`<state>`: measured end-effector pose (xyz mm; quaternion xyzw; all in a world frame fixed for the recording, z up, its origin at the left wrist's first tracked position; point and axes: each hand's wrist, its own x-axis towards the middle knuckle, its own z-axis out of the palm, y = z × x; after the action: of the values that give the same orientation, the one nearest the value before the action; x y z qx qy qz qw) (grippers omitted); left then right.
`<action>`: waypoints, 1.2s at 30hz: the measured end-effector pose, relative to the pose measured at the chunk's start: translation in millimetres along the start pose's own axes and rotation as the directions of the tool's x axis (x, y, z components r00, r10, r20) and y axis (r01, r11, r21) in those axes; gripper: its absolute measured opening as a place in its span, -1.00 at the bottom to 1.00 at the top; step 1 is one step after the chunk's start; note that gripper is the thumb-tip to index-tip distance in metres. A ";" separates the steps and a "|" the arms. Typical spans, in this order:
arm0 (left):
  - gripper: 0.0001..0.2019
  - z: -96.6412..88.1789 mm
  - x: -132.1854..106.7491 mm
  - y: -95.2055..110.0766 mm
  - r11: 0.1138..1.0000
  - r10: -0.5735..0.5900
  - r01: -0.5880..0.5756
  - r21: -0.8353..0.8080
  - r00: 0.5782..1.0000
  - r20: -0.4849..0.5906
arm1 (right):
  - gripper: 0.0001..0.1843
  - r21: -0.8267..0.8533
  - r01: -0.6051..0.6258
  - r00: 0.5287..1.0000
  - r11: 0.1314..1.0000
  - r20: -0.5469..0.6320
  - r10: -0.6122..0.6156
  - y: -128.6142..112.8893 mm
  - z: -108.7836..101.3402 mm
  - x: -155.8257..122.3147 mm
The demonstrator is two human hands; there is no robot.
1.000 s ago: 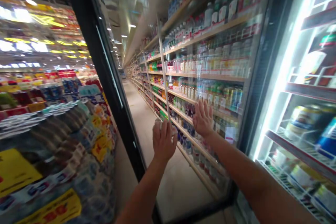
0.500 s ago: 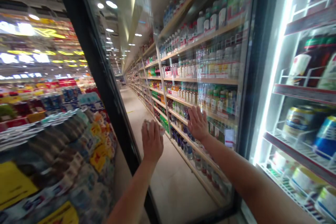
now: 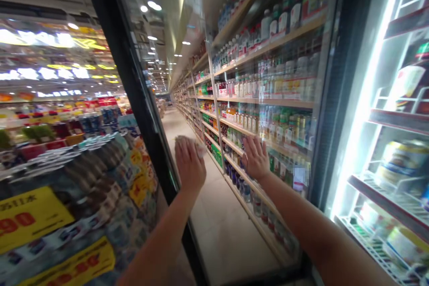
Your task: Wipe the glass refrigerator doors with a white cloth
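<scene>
A glass cooler door [image 3: 231, 241] with a black frame swings out in front of me. Against its pane my left hand [image 3: 190, 163] presses a pale, crumpled cloth [image 3: 200, 148], whose edges peek out above and beside the fingers; the rest is hidden under the palm. My right hand [image 3: 256, 158] lies flat with fingers spread, apparently touching the same pane and holding nothing. A small whitish label [image 3: 299, 176], partly blurred, is on the glass below and right of it.
At right the lit cooler [image 3: 365, 111] shows wire shelves with cans [image 3: 402, 161] and bottles. Long wooden shelves of drinks [image 3: 248, 89] appear through or in the glass. On the left stand stacked packs [image 3: 97, 161] with yellow price signs [image 3: 31, 216].
My left hand has slid a little left and up with the cloth across the pane. The right hand stays on the glass. The view has turned slightly left.
</scene>
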<state>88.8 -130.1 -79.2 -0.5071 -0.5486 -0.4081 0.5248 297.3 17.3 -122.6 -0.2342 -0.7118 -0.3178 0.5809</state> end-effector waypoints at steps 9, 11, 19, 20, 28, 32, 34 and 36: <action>-0.49 -14.3 30.8 -33.8 0.999 -0.010 0.012 -0.039 0.999 0.040 | -0.27 -0.002 -0.001 1.000 1.000 -0.019 0.001 -0.2 -0.8 0.3; -0.49 -14.9 40.8 -35.4 0.998 -0.026 0.027 -0.064 0.999 0.025 | -0.27 -0.001 0.002 1.000 1.000 -0.019 -0.002 -0.3 -1.3 0.2; -0.52 -20.4 -173.3 15.9 0.999 -0.028 0.032 -0.012 0.976 0.218 | -0.23 0.013 -0.002 1.000 1.000 -0.010 0.002 -0.5 -5.9 -3.0; -0.52 -19.1 -181.8 17.3 0.999 -0.051 0.050 0.013 0.972 0.231 | -0.23 0.010 -0.004 1.000 1.000 -0.009 0.004 -0.6 -6.2 -3.3; -0.42 -11.1 -62.3 -2.5 0.987 -0.159 0.160 0.009 0.979 0.129 | -0.32 -0.021 0.019 1.000 1.000 -0.022 -0.020 0.0 -7.3 -1.0; -0.46 -18.3 -106.6 9.9 0.993 -0.115 0.118 -0.003 0.972 0.203 | -0.40 -0.036 -0.009 1.000 0.999 0.011 0.009 -0.8 -8.4 -6.8; -0.49 -19.8 -128.5 14.0 0.995 -0.089 0.096 -0.020 0.968 0.234 | -0.42 -0.046 -0.040 0.997 0.998 0.057 0.042 -1.5 -10.9 -5.9; -0.49 -19.1 -122.9 12.7 0.992 -0.123 0.129 -0.014 0.967 0.221 | -0.42 -0.038 -0.079 0.993 0.996 0.086 0.082 -1.7 -14.9 4.8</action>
<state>96.4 -162.6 -199.7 -0.5206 -0.6286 -0.3896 0.4266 305.1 5.2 -116.4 -0.2865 -0.7211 -0.2957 0.5573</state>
